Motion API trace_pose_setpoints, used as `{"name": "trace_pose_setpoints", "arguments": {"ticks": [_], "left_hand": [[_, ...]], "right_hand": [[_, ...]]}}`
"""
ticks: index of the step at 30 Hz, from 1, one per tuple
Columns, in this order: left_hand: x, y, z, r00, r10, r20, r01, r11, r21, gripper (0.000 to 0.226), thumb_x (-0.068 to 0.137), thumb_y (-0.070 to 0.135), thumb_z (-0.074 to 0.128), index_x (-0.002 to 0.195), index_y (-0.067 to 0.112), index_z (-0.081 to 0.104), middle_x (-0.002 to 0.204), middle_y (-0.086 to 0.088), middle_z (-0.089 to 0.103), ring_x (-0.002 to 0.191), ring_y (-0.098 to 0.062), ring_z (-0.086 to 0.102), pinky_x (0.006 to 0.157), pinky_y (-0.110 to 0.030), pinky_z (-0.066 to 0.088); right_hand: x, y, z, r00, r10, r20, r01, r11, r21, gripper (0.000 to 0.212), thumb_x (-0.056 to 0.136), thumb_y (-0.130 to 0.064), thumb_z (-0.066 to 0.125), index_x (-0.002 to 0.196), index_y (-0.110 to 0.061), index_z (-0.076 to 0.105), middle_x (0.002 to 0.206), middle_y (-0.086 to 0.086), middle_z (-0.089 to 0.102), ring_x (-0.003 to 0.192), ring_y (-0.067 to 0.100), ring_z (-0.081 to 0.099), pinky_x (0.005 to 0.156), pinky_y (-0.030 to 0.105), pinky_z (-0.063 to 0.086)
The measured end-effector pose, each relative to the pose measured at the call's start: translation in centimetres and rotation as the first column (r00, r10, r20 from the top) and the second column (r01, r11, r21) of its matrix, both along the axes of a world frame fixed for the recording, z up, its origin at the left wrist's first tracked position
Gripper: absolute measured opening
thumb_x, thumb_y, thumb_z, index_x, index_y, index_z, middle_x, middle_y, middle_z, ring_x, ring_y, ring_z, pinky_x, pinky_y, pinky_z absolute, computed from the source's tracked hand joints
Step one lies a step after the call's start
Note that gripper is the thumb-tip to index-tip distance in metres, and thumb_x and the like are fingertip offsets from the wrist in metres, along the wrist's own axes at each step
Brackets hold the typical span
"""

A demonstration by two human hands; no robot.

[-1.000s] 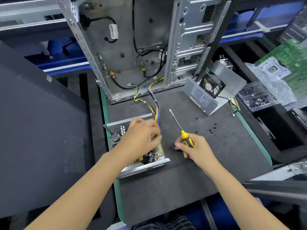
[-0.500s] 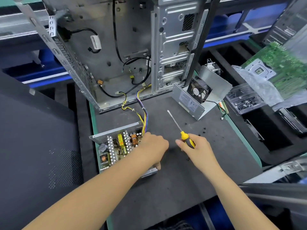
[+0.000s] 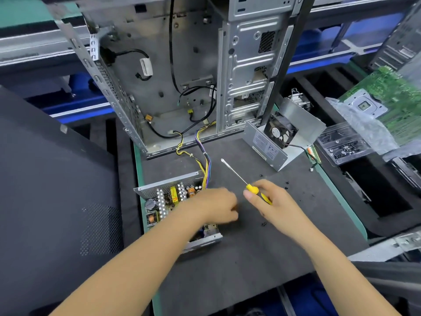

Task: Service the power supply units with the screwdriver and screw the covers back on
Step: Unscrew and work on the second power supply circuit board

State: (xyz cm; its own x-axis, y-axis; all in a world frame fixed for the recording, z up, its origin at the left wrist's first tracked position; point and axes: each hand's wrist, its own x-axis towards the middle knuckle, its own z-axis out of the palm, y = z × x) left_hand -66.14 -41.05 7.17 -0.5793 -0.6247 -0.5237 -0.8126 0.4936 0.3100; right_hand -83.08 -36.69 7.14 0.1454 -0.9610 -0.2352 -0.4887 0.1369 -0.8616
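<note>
An opened power supply unit lies on the dark mat, its circuit board and coils exposed, coloured wires running up into the case. My left hand hovers over its right edge, fingers curled and blurred; whether it holds anything I cannot tell. My right hand grips the yellow-and-black screwdriver, whose shaft points up-left above the mat. The detached cover with fan stands at the back right. Small black screws lie loose on the mat.
An open metal computer case stands upright behind the unit. A dark side panel fills the left. At the right are a clear tray of screws, a green motherboard and black foam recesses.
My left hand has slid off the top of the unit to its right edge, uncovering the board. My right hand and the screwdriver stay in much the same place. The view has shifted.
</note>
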Motion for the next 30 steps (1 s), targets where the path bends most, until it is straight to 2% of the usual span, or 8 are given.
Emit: {"name": "trace_pose_setpoints", "arguments": {"ticks": [1, 2, 3, 5, 7, 11, 14, 30], "left_hand": [[1.6, -0.5, 0.4, 0.951, 0.187, -0.245, -0.172, 0.982, 0.081, 0.023, 0.098, 0.02, 0.051, 0.094, 0.007, 0.07, 0.082, -0.009, 0.063, 0.079, -0.02, 0.062, 0.07, -0.033, 0.049], [3.3, -0.8, 0.9, 0.785, 0.401, -0.471, -0.342, 0.916, 0.21, 0.023, 0.099, 0.016, 0.053, 0.091, 0.007, 0.072, 0.076, -0.008, 0.065, 0.072, -0.014, 0.063, 0.069, -0.029, 0.05], [4.7, -0.7, 1.4, 0.513, 0.582, -0.631, -0.459, 0.807, 0.371, 0.022, 0.099, 0.013, 0.054, 0.092, 0.007, 0.074, 0.073, -0.005, 0.066, 0.069, -0.01, 0.063, 0.068, -0.024, 0.051], [6.3, -0.4, 1.7, -0.036, 0.743, -0.669, -0.424, 0.594, 0.683, 0.02, 0.097, 0.009, 0.055, 0.097, 0.006, 0.075, 0.077, -0.001, 0.067, 0.075, -0.012, 0.065, 0.071, -0.023, 0.054], [6.3, 0.2, 1.5, -0.269, 0.78, -0.565, -0.268, 0.503, 0.822, 0.021, 0.093, 0.012, 0.057, 0.099, 0.008, 0.077, 0.08, -0.003, 0.066, 0.08, -0.014, 0.066, 0.074, -0.023, 0.055], [6.0, 1.0, 1.7, -0.194, 0.738, -0.647, -0.228, 0.607, 0.761, 0.025, 0.091, 0.016, 0.054, 0.099, 0.011, 0.078, 0.084, -0.004, 0.069, 0.085, -0.014, 0.069, 0.08, -0.024, 0.056], [6.3, 1.2, 2.1, -0.171, 0.718, -0.675, -0.186, 0.649, 0.738, 0.026, 0.093, 0.016, 0.052, 0.101, 0.011, 0.076, 0.088, -0.005, 0.07, 0.09, -0.019, 0.07, 0.083, -0.026, 0.056], [6.8, 1.5, 2.7, -0.11, 0.718, -0.688, -0.121, 0.677, 0.726, 0.027, 0.093, 0.027, 0.054, 0.099, 0.013, 0.076, 0.088, -0.007, 0.071, 0.09, -0.023, 0.072, 0.083, -0.029, 0.056]], "right_hand": [[0.0, 0.0, 0.4, 0.999, 0.018, 0.041, -0.018, 1.0, 0.001, 0.019, 0.091, -0.043, 0.057, 0.085, -0.025, 0.054, 0.056, -0.008, 0.039, 0.056, 0.014, 0.034, 0.054, 0.028, 0.032], [0.0, 0.1, 0.8, 0.996, 0.033, 0.083, -0.032, 0.999, -0.005, 0.017, 0.091, -0.043, 0.056, 0.087, -0.026, 0.054, 0.057, -0.006, 0.039, 0.055, 0.014, 0.034, 0.052, 0.027, 0.033], [0.0, 0.2, 1.2, 0.993, 0.049, 0.106, -0.047, 0.999, -0.02, 0.017, 0.091, -0.043, 0.056, 0.087, -0.026, 0.054, 0.058, -0.005, 0.039, 0.054, 0.013, 0.034, 0.051, 0.024, 0.033], [0.4, 0.5, 1.9, 0.992, 0.084, 0.09, -0.077, 0.994, -0.081, 0.016, 0.09, -0.042, 0.058, 0.089, -0.026, 0.058, 0.058, -0.005, 0.044, 0.053, 0.008, 0.039, 0.053, 0.015, 0.034], [0.8, 0.7, 2.6, 0.994, 0.094, 0.047, -0.087, 0.987, -0.137, 0.012, 0.088, -0.04, 0.062, 0.091, -0.028, 0.062, 0.06, -0.007, 0.051, 0.055, 0.006, 0.046, 0.054, 0.011, 0.034], [1.3, 0.9, 3.6, 0.998, 0.065, 0.015, -0.061, 0.981, -0.183, 0.013, 0.081, -0.047, 0.064, 0.087, -0.036, 0.065, 0.066, -0.005, 0.057, 0.064, 0.018, 0.052, 0.061, 0.025, 0.041], [1.1, 0.9, 4.2, 0.998, 0.069, 0.006, -0.067, 0.977, -0.205, 0.02, 0.077, -0.054, 0.06, 0.086, -0.037, 0.066, 0.065, -0.006, 0.057, 0.064, 0.019, 0.051, 0.06, 0.022, 0.039], [0.5, 0.8, 5.6, 0.984, 0.058, -0.167, -0.103, 0.956, -0.274, 0.023, 0.077, -0.052, 0.063, 0.099, -0.045, 0.066, 0.086, -0.017, 0.066, 0.074, 0.009, 0.056, 0.063, 0.029, 0.05]]}}
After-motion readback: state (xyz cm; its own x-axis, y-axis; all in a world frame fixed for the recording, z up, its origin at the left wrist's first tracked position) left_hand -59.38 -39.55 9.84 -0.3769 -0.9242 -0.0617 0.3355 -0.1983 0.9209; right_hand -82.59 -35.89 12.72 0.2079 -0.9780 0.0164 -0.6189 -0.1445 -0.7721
